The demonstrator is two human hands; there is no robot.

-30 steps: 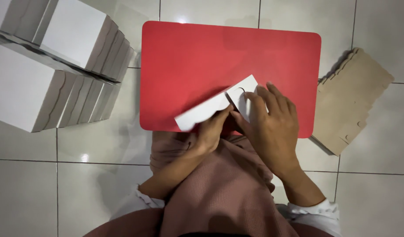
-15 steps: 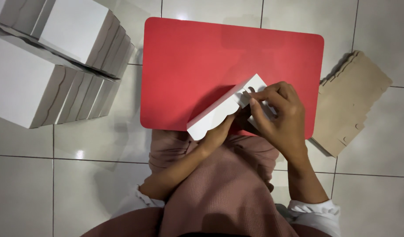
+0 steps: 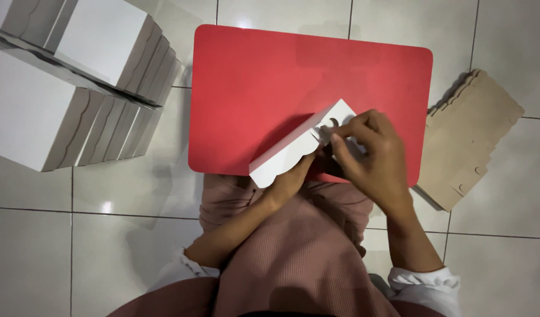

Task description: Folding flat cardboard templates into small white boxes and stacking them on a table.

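- White cardboard box blank (image 3: 293, 154): half-folded, tilted, over the near edge of the red desk (image 3: 264, 82), right of its centre. One long scalloped side wall faces the camera; cannot tell if anything is inside.
- Left hand (image 3: 293, 179): under the blank's near side, fingers curled onto the scalloped wall, gripping it from below.
- Right hand (image 3: 372, 158): on the blank's right end, fingertips (image 3: 335, 140) pinching a small flap or tab by a slot. Closed on the cardboard, not loose.
- Both forearms come up from the near edge, over a dusty-pink ribbed garment (image 3: 293, 258); white cuffs (image 3: 425, 280) at the sleeves.
- Finished white boxes (image 3: 64, 88): two rows on the tile floor (image 3: 76, 258), far left of the desk, standing edge to edge, closed. Contents not visible.
- Stack of flat brown cardboard blanks (image 3: 472, 138): on the floor, right of the desk, touching or just beside its right edge; scalloped edges show.
- Versus half a second ago: the blank sits at about the same spot and tilt; the right hand has shifted slightly left along the right end, fingertips now closer over the tab.
- Versus one second ago: the blank has risen from a flatter lie to a steeper tilt; the right hand covers more of its end.
- Box rows and the brown stack: unchanged.
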